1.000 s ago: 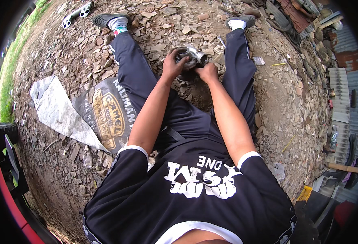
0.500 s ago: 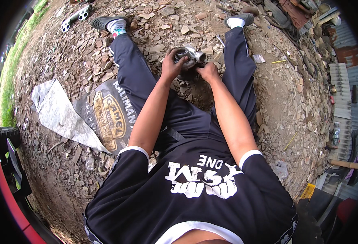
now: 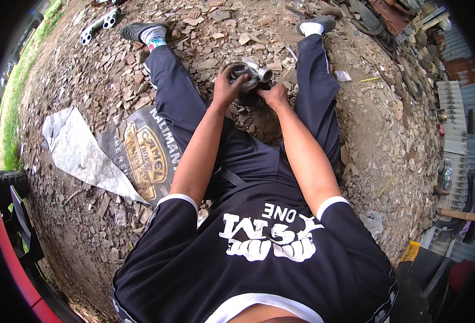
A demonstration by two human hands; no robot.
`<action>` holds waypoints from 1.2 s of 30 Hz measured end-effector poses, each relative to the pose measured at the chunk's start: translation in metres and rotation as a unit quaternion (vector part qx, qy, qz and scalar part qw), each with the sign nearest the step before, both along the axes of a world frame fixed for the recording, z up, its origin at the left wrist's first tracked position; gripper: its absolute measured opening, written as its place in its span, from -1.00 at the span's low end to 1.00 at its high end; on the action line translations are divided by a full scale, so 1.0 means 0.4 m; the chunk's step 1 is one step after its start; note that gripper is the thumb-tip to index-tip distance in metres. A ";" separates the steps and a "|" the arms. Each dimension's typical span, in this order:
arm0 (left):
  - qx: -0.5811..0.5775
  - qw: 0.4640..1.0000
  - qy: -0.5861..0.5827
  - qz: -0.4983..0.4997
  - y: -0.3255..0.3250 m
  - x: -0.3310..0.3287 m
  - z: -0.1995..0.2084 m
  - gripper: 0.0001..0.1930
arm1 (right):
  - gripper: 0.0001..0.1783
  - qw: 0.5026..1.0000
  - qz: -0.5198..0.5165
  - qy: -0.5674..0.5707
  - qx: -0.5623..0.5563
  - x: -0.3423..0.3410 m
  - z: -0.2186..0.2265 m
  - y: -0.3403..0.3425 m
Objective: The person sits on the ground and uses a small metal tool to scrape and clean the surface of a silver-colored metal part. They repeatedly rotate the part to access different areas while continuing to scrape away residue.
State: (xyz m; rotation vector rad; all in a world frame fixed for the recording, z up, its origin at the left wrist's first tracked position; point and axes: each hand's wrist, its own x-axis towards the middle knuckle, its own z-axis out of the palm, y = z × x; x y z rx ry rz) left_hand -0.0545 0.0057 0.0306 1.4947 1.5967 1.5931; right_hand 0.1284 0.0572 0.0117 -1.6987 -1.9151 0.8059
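OK, person sat on the rubble [image 3: 210,48], legs [image 3: 178,81] spread, grey metal part [image 3: 254,68] up front btwn the knees, both hands on or right at it. L hand [image 3: 226,88] has it: fingers curled round the L side, thumb across the near face, next to the round mouth. R hand [image 3: 274,97] sits low on the R, just under the short pipe stub [image 3: 265,75], fingertips tucked out of sight; can't tell if they're gripping the part, a bolt or whatever. Key bit: stub points R, over the R hand, so R's nearer that end, L's nearer the ring end. Long axis? Approx. L to R up top, but the underside's dark, can't say for sure.
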 end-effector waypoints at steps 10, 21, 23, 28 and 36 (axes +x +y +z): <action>-0.008 1.000 0.018 0.005 0.002 0.001 0.000 -0.57 | -0.36 1.000 -0.004 -0.027 0.007 0.004 0.015 -0.005; 0.009 0.999 0.035 0.009 0.006 -0.005 -0.011 -0.59 | -0.43 0.999 0.006 -0.027 0.029 0.006 0.002 -0.003; 0.006 0.999 0.034 0.008 0.007 -0.004 -0.012 -0.59 | -0.40 1.000 0.005 0.000 0.020 0.012 -0.024 0.008; -0.009 0.999 0.032 0.007 0.007 -0.004 -0.013 -0.58 | -0.38 1.000 -0.006 0.005 0.006 0.018 -0.055 0.023; -0.010 1.000 0.026 0.007 0.003 -0.006 -0.008 -0.56 | -0.41 0.998 0.004 -0.043 0.047 -0.006 0.035 -0.029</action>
